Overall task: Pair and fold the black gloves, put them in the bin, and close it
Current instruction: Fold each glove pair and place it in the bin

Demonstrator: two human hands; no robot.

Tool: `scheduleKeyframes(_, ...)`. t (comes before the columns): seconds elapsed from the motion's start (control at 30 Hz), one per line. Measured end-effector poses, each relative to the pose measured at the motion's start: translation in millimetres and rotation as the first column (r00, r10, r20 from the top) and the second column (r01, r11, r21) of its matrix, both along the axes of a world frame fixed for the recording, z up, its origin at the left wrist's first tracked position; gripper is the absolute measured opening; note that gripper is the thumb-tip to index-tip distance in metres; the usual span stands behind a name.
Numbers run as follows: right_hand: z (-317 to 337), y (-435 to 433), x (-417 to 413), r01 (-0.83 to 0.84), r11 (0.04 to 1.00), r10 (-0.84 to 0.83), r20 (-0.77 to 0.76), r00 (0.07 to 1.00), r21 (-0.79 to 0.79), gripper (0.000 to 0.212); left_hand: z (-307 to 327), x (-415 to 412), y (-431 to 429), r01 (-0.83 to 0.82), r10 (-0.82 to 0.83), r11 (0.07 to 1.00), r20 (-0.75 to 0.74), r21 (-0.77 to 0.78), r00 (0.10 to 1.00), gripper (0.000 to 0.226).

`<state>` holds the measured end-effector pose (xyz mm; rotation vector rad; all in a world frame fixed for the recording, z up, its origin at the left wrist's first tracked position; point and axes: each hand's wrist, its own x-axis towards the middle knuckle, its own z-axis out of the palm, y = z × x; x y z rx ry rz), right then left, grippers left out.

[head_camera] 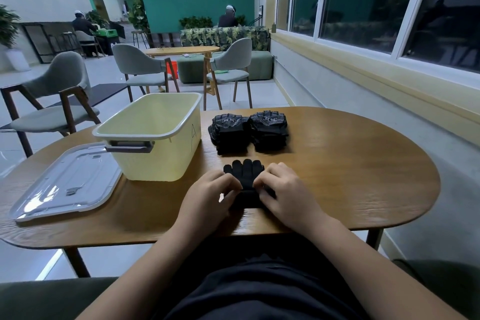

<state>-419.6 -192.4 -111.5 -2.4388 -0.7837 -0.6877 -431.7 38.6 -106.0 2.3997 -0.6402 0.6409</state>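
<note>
Wooden table (350,176) in a lounge by dark windows: both your hands work a black glove (245,174) near the front edge.
Your left hand (207,197) and right hand (288,195) sit on either side of the glove's middle, fingers curled down and pinching the knit. Its fingertips point away from you. That grip suits folding the cuff end over, though you cannot tell whether a second glove lies under it. Just beyond, the left stack (230,132) and the right stack (270,128) of folded gloves sit side by side and touching, close enough to the bin for a short transfer. The yellow bin (155,161) stands open to the left of them with nothing visible inside. Its clear lid (67,184) lies flat beside it, likely left off until the gloves go in.
</note>
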Motion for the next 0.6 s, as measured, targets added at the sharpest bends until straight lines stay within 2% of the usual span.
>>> scheduleKeyframes(0.1, -1.6, 3.4, -2.8, -0.046, 0.998, 0.047, 0.034, 0.998, -0.040, 0.017, 0.2, -2.2, 0.2, 0.035, -0.037, 0.999, 0.036, 0.041, 0.999, 0.010)
scheduleKeyframes(0.23, -0.1, 4.0, -7.4, -0.071, 0.995, 0.074, 0.035, 0.997, -0.064, 0.006, 0.9, -3.8, -2.6, 0.050, -0.049, 0.997, -0.026, 0.054, 0.998, 0.018)
scheduleKeyframes(0.37, 1.6, 3.2, -9.1, -0.063, 0.996, 0.061, -0.034, 0.998, -0.070, 0.018, -0.5, -1.8, -0.7, 0.047, -0.044, 0.998, -0.059, 0.048, 0.997, 0.022)
scheduleKeyframes(0.6, 0.2, 3.1, -6.7, -0.009, 1.000, 0.008, -0.030, 1.000, -0.030, 0.013, -0.3, -1.9, -1.6, -0.011, 0.011, 1.000, -0.057, 0.003, 0.998, 0.014)
